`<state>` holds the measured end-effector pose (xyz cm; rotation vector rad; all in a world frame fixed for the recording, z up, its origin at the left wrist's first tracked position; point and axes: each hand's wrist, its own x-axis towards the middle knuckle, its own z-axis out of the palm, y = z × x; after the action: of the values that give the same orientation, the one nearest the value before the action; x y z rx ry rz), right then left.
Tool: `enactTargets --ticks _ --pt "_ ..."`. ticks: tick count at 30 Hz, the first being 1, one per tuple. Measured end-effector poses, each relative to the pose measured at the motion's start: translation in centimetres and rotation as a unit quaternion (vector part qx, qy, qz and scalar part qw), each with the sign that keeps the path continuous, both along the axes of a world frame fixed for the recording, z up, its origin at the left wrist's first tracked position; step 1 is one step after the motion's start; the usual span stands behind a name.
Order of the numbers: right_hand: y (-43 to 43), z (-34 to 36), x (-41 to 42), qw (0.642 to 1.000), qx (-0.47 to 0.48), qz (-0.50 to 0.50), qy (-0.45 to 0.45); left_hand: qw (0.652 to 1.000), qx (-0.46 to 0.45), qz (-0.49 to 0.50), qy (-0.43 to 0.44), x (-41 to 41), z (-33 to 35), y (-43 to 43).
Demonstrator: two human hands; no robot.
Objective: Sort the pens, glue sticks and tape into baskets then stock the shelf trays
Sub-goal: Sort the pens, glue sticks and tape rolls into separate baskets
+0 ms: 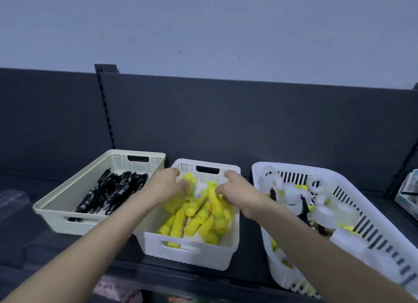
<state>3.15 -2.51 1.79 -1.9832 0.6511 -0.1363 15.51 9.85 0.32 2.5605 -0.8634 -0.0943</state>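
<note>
The left hand (168,185) and right hand (237,194) both reach into the white perforated plastic basket (187,255). Their fingers are bent down into its pile of yellow glue sticks (194,221). Blur hides whether either hand actually pinches a stick, so I cannot tell.

Just left of it stands the cream perforated plastic basket (67,198), which holds only black pens (113,191). To the right, the larger white slotted plastic basket (384,212) holds clear tape rolls (291,190), with a few black pens and bits of yellow still among them.

Sorting looks well advanced but not finished: 2 kinds have their own baskets, while the 3rd basket remains mixed. Stocking the shelf trays seems not yet begun, and no tray is plainly identifiable.

All 3 baskets sit on a dark grey shelf board (248,239) before a dark back panel (226,121) with a slotted upright (106,112). A pale blue-grey wall (203,19) rises above, and blurred packaged goods (113,289) show beneath.
</note>
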Motion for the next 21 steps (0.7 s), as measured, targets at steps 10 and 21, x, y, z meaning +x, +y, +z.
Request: enactTargets --ticks 10,21 --pt "-4.1 0.7 -5.2 0.990 -0.131 -0.023 -0.044 0.991 -0.049 -0.114 -0.040 -0.5 0.3 -3.1" --pt "-17.2 -1.5 -15.3 0.920 -0.332 -0.074 0.194 0.946 -0.019 -0.325 -0.016 -8.7 0.5 -14.6"
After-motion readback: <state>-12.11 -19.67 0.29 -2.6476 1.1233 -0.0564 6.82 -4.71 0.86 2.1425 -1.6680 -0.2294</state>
